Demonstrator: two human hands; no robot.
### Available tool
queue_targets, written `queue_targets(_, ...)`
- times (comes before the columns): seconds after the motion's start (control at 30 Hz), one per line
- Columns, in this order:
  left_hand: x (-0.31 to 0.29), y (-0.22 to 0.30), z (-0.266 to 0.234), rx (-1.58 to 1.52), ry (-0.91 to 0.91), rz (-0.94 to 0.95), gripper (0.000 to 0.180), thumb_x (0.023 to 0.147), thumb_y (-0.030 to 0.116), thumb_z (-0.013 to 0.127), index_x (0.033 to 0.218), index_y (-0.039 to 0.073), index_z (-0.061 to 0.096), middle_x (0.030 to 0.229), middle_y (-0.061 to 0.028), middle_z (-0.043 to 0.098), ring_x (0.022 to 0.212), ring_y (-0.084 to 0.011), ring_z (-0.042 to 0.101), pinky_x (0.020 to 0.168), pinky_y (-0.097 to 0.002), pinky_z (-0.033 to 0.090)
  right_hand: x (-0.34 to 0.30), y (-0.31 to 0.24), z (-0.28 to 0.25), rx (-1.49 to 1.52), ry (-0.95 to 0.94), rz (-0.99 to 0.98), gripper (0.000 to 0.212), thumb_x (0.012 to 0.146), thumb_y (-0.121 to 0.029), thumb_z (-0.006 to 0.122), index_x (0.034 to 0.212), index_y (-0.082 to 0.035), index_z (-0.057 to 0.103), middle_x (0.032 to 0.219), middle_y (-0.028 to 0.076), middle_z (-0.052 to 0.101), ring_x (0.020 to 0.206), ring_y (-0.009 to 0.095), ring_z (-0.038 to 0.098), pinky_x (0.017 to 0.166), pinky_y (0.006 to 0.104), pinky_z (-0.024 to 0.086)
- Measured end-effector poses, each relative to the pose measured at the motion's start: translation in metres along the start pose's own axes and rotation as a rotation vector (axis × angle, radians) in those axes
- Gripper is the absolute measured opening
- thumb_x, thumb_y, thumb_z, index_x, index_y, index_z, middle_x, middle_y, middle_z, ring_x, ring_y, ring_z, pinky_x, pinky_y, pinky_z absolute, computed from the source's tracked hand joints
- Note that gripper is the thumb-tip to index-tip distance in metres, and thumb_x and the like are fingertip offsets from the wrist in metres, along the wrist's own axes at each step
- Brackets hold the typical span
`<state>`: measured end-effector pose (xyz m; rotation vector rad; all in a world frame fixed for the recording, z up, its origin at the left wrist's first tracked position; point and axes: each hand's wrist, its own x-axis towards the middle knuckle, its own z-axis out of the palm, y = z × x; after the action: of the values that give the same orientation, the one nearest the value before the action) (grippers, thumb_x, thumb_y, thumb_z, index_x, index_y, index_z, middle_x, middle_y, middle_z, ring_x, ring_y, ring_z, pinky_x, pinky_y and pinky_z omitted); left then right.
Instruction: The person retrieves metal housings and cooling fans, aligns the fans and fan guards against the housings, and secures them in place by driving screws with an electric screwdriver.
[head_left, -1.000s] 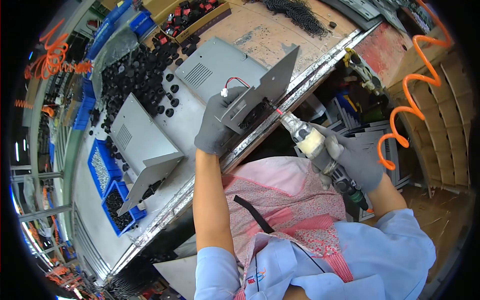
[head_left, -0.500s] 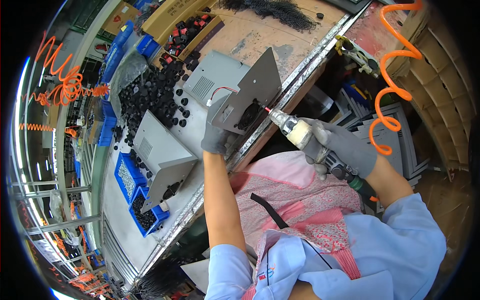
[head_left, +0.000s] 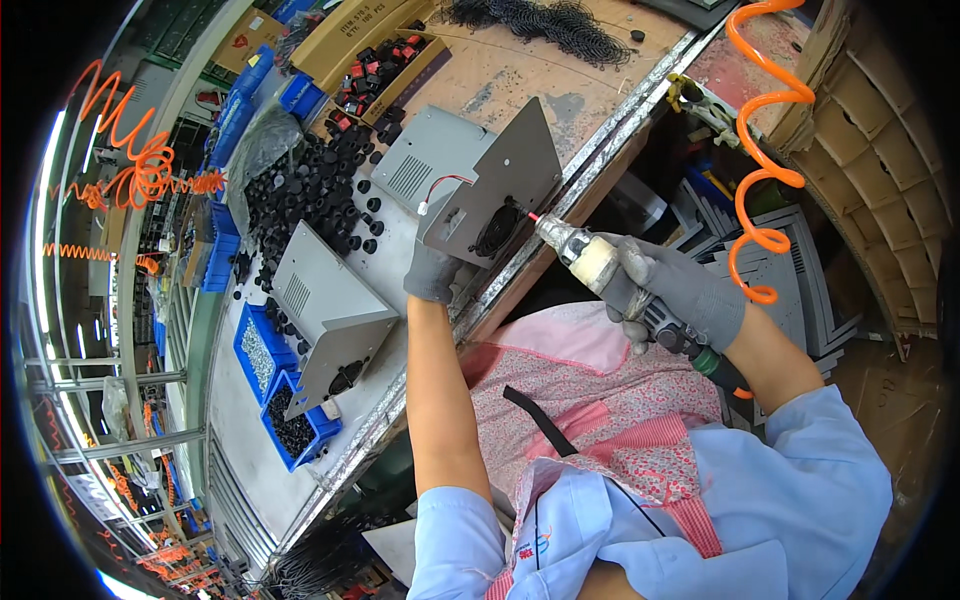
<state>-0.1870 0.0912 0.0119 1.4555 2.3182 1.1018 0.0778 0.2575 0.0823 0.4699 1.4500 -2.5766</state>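
Here, right fingers (head_left: 633,262) wrap the driver (head_left: 595,264); left hand (head_left: 434,273) holds grey panel (head_left: 510,185).

An open brown cardboard box (head_left: 425,72) of small red and black parts stands near a heap of thin, looped black pieces (head_left: 545,25). A crumpled clear plastic bag (head_left: 262,140) lies beside many short, round black caps (head_left: 300,190). Coiled orange hoses (head_left: 147,170) hang at far left.

A bent grey sheet-metal housing (head_left: 530,160) with vent slots (head_left: 410,175), a round black grille (head_left: 494,232) and a red lead (head_left: 446,179) stands near the desk's (head_left: 480,75) edge. A pale-collared power screwdriver (head_left: 597,264) slants in, its reddish bit (head_left: 535,216) just beside the grille.
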Motion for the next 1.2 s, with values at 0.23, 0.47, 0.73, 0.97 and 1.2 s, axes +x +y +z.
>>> queue_targets(0.23,-0.004,0.003,0.000,-0.180,0.071,-0.011,0.026,0.078,0.009,0.060,0.104,0.004,0.059,0.096,-0.0097,0.062,0.089,-0.0245,0.059,0.072,-0.0333,0.048,-0.002,0.002,0.001,0.009,-0.013,-0.017,0.068,0.084,-0.055,0.048,0.131,-0.007,0.036,0.073,0.009,0.051,0.046,0.012,0.055,0.042,0.0273,0.052)
queue_targets(0.47,-0.026,0.031,-0.014,-1.367,0.671,-0.517,0.020,0.085,0.014,0.058,0.102,0.005,0.058,0.067,-0.0031,0.057,0.059,-0.0175,0.053,0.060,-0.0234,0.047,-0.008,0.013,0.005,-0.013,0.050,-0.033,0.058,0.089,-0.040,0.049,0.134,-0.007,0.033,0.073,0.006,0.050,0.050,0.010,0.049,0.044,0.0244,0.045)
queue_targets(0.73,-0.105,0.057,0.003,-2.002,0.640,-0.536,0.030,0.090,-0.002,0.037,0.119,-0.006,0.042,0.113,-0.0208,0.050,0.103,-0.0306,0.054,0.093,-0.0400,0.048,-0.005,0.028,0.019,-0.126,0.120,0.052,0.048,0.091,-0.022,0.045,0.135,-0.007,0.031,0.076,0.005,0.050,0.060,0.008,0.049,0.047,0.0228,0.045)
queue_targets(0.97,-0.125,0.062,0.018,-1.835,0.451,-0.622,0.024,0.090,0.027,0.052,0.102,0.006,0.054,0.080,-0.0043,0.059,0.053,-0.0101,0.050,0.040,-0.0188,0.037,-0.011,0.041,0.033,-0.393,-0.035,0.066,0.055,0.084,-0.014,0.045,0.137,-0.010,0.030,0.086,0.005,0.054,0.057,0.005,0.049,0.052,0.0194,0.044)
queue_targets(1.2,-0.122,0.069,0.025,-1.761,0.343,-0.546,0.035,0.086,0.044,0.053,0.090,0.010,0.056,0.051,0.0039,0.041,0.036,-0.0062,0.031,0.033,-0.0194,0.024,-0.005,0.037,0.046,-0.384,-0.152,0.032,0.056,0.087,-0.011,0.044,0.140,-0.011,0.027,0.087,0.002,0.053,0.060,0.003,0.046,0.054,0.0184,0.043)
